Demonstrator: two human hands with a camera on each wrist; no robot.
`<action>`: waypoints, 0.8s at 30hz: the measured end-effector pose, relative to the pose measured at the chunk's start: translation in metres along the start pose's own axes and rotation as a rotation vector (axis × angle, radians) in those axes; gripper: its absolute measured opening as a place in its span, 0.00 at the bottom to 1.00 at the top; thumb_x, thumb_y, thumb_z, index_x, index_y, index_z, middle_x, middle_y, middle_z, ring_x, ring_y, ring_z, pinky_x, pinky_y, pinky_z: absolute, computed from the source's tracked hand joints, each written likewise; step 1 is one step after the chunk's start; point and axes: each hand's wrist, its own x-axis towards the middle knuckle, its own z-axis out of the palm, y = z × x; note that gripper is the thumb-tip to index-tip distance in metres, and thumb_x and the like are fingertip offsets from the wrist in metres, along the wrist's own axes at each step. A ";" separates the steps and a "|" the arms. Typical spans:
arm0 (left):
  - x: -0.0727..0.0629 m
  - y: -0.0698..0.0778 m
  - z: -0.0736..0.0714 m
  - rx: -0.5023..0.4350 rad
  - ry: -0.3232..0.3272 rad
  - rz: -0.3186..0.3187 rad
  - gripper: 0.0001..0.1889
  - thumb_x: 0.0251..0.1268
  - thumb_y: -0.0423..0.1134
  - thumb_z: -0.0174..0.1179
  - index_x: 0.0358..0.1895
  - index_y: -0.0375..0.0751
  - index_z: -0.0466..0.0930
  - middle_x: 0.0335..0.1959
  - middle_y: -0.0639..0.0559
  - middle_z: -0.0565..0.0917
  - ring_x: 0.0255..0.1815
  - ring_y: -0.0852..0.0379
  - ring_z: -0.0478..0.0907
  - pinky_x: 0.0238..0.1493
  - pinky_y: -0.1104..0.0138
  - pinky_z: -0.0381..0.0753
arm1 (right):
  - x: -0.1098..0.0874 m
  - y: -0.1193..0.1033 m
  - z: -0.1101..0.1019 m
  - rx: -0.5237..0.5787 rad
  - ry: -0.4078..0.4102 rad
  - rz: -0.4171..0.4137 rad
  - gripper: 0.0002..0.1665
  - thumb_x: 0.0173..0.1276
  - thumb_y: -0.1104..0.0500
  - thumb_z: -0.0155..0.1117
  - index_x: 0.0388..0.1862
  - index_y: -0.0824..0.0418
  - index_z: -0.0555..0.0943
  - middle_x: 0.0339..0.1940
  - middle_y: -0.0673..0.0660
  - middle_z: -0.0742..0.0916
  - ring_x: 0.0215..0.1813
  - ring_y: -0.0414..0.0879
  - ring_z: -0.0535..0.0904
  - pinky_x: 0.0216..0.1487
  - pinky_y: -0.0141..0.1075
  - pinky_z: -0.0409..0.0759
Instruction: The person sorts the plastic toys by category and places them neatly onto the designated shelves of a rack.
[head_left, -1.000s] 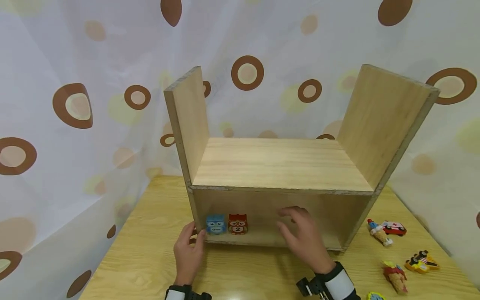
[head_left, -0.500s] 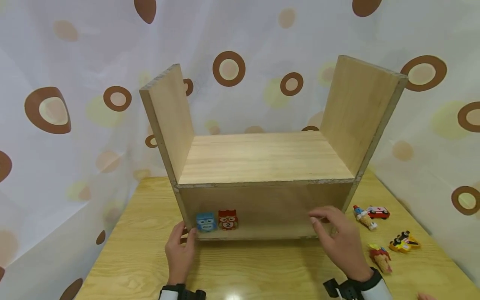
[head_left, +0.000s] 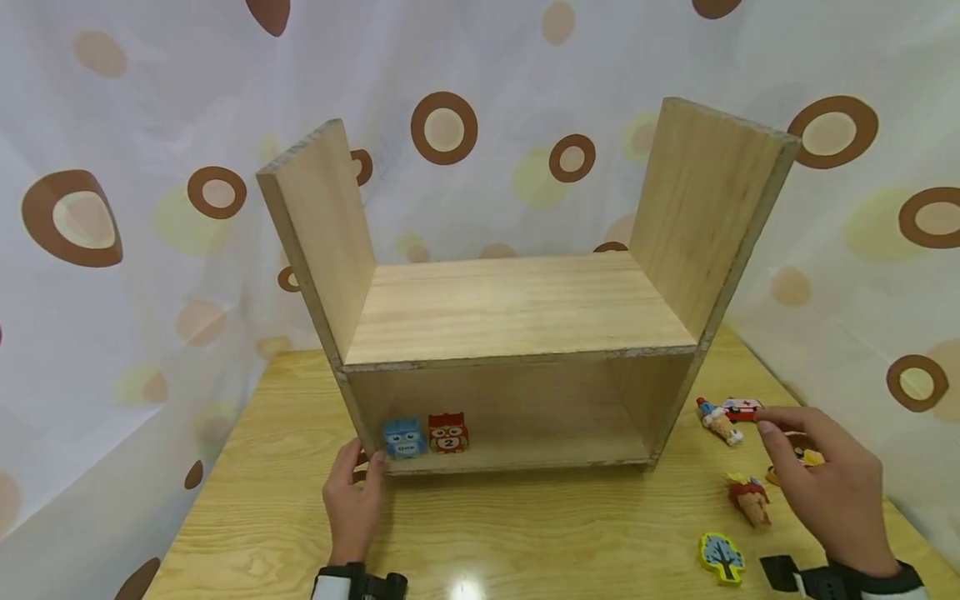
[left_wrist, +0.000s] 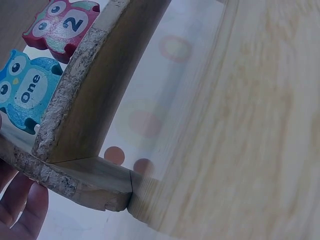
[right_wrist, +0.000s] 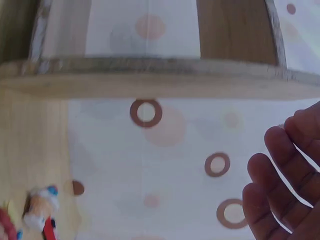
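Note:
My left hand (head_left: 352,508) grips the lower left side panel of a wooden shelf (head_left: 517,308), thumb at the front edge and fingers around the outside. Inside the lower compartment, near that hand, a blue owl block (head_left: 403,442) marked "One" stands beside a red owl block (head_left: 448,435) marked "2". Over the table's right side, my right hand (head_left: 832,492) hovers with relaxed fingers and holds nothing. Below it lies a yellow toy vehicle (head_left: 812,457), partly hidden by the hand. Close to its fingertips is a red and white toy ambulance (head_left: 742,408).
A cone-shaped toy with a blue top (head_left: 722,427) lies against the ambulance. Nearer the front are a red-topped cone toy (head_left: 750,502) and a yellow tree piece (head_left: 722,558) with blue leaves. Dotted curtain (head_left: 495,67) hangs behind the wooden table (head_left: 247,500).
My right hand has left the shelf's lower opening and moved right to the toys. The left hand keeps its hold on the panel. The head view has shifted slightly right.

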 end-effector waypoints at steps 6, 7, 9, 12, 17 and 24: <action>0.000 0.000 -0.002 0.014 0.009 -0.006 0.16 0.68 0.34 0.63 0.58 0.42 0.81 0.53 0.47 0.85 0.44 0.78 0.74 0.39 0.72 0.82 | -0.010 0.026 -0.010 -0.122 -0.087 0.083 0.08 0.69 0.67 0.62 0.45 0.65 0.83 0.41 0.15 0.69 0.40 0.08 0.63 0.37 0.11 0.66; 0.000 0.000 -0.003 0.014 0.014 0.003 0.16 0.67 0.34 0.63 0.58 0.42 0.82 0.52 0.47 0.85 0.44 0.78 0.74 0.39 0.72 0.82 | -0.013 0.030 -0.010 -0.126 -0.107 0.093 0.08 0.68 0.67 0.63 0.45 0.65 0.84 0.40 0.18 0.73 0.39 0.08 0.63 0.35 0.11 0.66; 0.000 0.000 -0.003 0.005 0.021 0.020 0.16 0.66 0.33 0.63 0.57 0.41 0.82 0.52 0.46 0.86 0.43 0.79 0.74 0.38 0.72 0.82 | -0.020 0.038 -0.008 -0.143 -0.167 0.118 0.07 0.68 0.65 0.64 0.44 0.64 0.84 0.39 0.30 0.82 0.38 0.07 0.63 0.32 0.12 0.67; 0.000 0.000 -0.002 -0.003 0.022 0.031 0.16 0.66 0.33 0.63 0.57 0.41 0.82 0.51 0.46 0.86 0.44 0.78 0.74 0.38 0.72 0.82 | -0.031 0.046 -0.005 -0.185 -0.297 0.158 0.08 0.69 0.60 0.65 0.45 0.62 0.84 0.38 0.54 0.88 0.35 0.09 0.64 0.30 0.17 0.71; -0.001 0.001 0.000 0.001 0.005 0.013 0.16 0.68 0.35 0.62 0.58 0.43 0.81 0.53 0.48 0.85 0.45 0.73 0.76 0.40 0.73 0.82 | -0.045 0.056 0.002 -0.207 -0.526 0.248 0.14 0.72 0.55 0.63 0.49 0.62 0.83 0.43 0.60 0.89 0.33 0.17 0.71 0.30 0.26 0.77; 0.000 0.003 -0.001 0.006 0.003 0.002 0.16 0.68 0.35 0.63 0.58 0.44 0.81 0.53 0.48 0.85 0.44 0.72 0.77 0.40 0.72 0.82 | -0.057 0.074 0.013 -0.156 -0.912 0.332 0.24 0.74 0.49 0.59 0.60 0.64 0.77 0.56 0.65 0.84 0.45 0.40 0.83 0.36 0.34 0.80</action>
